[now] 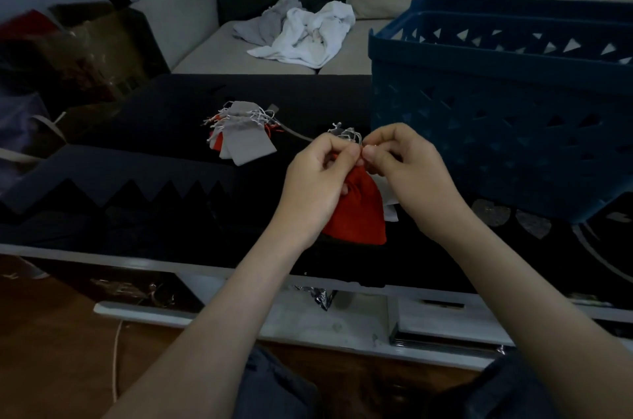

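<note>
Above the dark table (144, 158), both hands meet at the neck of a red pouch (359, 209), which hangs straight down below the fingertips. The left hand (318, 175) and right hand (404, 168) each pinch its thin drawstring (soft matte cloth, gathered top). Equally near, they would pull outward.

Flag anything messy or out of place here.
Nothing damaged or spilled. White and grey cloths lie crumpled on the sofa seat; the pouch pile on the table is askew, strings tangled. The left hand and right hand pinch the red pouch at its top.
</note>
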A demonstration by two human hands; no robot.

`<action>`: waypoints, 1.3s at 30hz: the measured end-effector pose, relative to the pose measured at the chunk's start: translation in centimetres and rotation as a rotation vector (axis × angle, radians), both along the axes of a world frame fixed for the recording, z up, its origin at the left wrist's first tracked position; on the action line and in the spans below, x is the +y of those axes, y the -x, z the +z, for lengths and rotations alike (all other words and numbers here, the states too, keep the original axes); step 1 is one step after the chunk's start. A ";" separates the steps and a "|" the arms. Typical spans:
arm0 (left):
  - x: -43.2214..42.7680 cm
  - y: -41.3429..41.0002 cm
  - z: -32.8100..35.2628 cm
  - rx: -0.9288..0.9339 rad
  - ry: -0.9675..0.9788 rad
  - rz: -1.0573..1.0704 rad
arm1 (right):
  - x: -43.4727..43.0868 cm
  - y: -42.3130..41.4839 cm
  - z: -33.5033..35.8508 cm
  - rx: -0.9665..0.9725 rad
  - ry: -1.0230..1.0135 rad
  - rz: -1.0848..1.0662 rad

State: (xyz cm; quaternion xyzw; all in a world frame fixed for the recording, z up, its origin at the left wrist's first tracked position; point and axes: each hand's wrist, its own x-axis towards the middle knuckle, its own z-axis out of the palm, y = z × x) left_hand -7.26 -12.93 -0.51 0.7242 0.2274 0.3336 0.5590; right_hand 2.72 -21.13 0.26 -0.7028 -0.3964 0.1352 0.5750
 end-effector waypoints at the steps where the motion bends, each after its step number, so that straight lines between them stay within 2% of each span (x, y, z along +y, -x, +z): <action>1: 0.0 0.0 -0.1 0.008 -0.030 0.001 | 0.0 -0.1 0.0 0.019 0.015 0.009; 5: -0.1 0.0 -0.2 0.042 -0.102 0.026 | 0.2 -0.5 -0.1 0.100 0.074 0.024; 8: -0.2 -0.2 -0.3 0.062 -0.127 0.064 | 0.2 -0.5 -0.1 0.087 0.124 -0.031; 11: -0.3 -0.4 -0.2 0.110 -0.088 0.098 | 0.1 -0.2 -0.1 -0.118 0.164 -0.111; 15: -0.2 -0.5 0.3 0.140 0.157 -0.001 | -0.2 0.2 0.2 -0.418 0.073 -0.123; 18: 0.0 -0.4 0.4 0.092 0.186 -0.024 | -0.3 -0.2 0.3 -0.271 0.087 -0.070; 23: -0.2 -0.6 0.2 -0.016 0.158 0.043 | 0.0 -0.3 0.2 0.002 0.186 0.140; 26: -0.3 -0.7 -0.1 -0.043 0.105 0.089 | 0.1 -0.3 0.4 0.003 0.194 0.085; 30: -0.1 -0.6 -0.1 -0.038 0.060 0.064 | -0.1 -0.3 0.8 -0.163 0.276 0.033; 32: 0.1 -0.6 0.1 -0.036 0.031 0.041 | -0.3 -0.6 0.9 -0.122 0.256 0.053; 35: 0.3 -0.5 0.4 -0.047 0.050 0.010 | -0.6 -1.2 1.1 0.123 0.201 0.181; 39: 0.2 -0.4 0.8 -0.152 0.158 -0.110 | -1.1 -1.4 1.4 0.468 0.101 0.377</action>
